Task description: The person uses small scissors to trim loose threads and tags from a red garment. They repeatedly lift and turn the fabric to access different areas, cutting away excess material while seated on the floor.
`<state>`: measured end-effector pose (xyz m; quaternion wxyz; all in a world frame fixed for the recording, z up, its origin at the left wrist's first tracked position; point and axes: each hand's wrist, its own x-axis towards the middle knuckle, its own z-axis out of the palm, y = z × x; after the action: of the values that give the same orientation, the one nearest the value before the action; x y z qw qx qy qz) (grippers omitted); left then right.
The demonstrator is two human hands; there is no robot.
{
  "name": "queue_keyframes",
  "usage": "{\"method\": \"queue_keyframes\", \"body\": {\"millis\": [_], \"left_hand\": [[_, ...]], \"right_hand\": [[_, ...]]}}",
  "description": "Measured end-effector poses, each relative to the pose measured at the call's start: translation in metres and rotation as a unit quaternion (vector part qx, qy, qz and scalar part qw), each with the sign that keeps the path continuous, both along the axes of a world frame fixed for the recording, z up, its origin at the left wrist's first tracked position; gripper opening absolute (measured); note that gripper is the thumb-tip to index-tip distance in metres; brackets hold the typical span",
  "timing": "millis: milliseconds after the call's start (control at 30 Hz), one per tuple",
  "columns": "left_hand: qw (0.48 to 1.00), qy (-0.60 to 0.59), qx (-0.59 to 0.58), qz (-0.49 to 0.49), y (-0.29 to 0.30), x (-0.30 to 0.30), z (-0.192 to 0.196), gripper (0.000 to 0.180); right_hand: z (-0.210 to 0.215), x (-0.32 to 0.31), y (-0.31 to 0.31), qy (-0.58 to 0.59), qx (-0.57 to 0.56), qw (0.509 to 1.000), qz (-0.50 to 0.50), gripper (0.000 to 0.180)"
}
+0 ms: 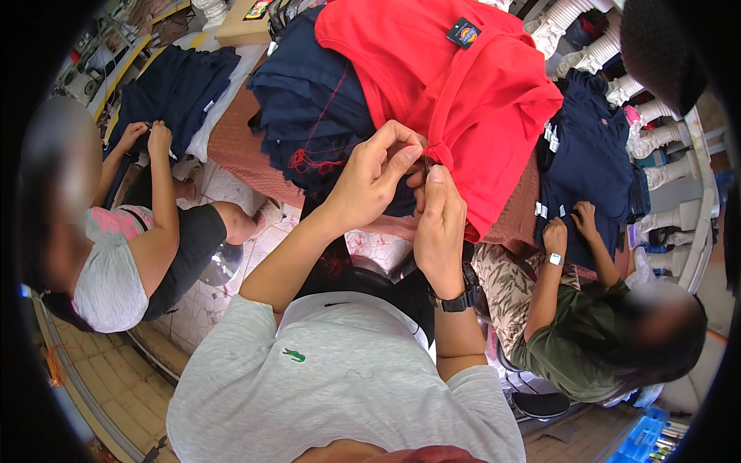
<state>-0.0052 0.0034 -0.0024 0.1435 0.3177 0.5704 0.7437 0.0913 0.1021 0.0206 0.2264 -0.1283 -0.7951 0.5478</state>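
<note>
A red garment [494, 108] with a stitched band and a dark hang tag [463, 32] lies spread over the table. My left hand [378, 174] is closed in a pinch at a bunched bit of its edge. Right beside it, my right hand [440, 216] is closed too, thumb against fingers. A thin dark tip shows between the right fingers at the cloth; what kind of tool it is, I cannot make out. Under and left of the red cloth sits a stack of folded navy garments [297, 100], with loose red threads [309, 162] on it.
To the left, a seated person [139, 231] handles navy cloth [174, 92]. On the right, another person [594, 324] works at a navy garment pile [587, 170]. White ribbed tubes [594, 50] line the far right. A reddish-brown cloth [239, 143] covers the table.
</note>
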Motion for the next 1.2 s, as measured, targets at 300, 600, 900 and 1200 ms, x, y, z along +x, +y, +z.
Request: {"method": "queue_keyframes", "body": {"millis": [300, 600, 900, 1200], "left_hand": [[0.993, 0.109, -0.030, 0.038, 0.001, 0.004, 0.002, 0.006], [0.969, 0.232, -0.027, 0.077, -0.001, 0.004, 0.012, 0.006], [0.971, 0.227, -0.019, 0.076, -0.001, 0.003, 0.007, 0.006], [0.981, 0.185, -0.008, 0.056, -0.001, 0.004, 0.007, 0.004]], "right_hand": [[-0.002, -0.011, 0.009, 0.011, -0.138, 0.990, 0.025, 0.040], [-0.003, -0.011, 0.018, 0.002, -0.295, 0.952, 0.077, 0.038], [-0.004, -0.013, 0.021, -0.005, -0.292, 0.952, 0.089, 0.037], [-0.007, -0.018, 0.019, 0.015, -0.276, 0.959, 0.070, 0.042]]}}
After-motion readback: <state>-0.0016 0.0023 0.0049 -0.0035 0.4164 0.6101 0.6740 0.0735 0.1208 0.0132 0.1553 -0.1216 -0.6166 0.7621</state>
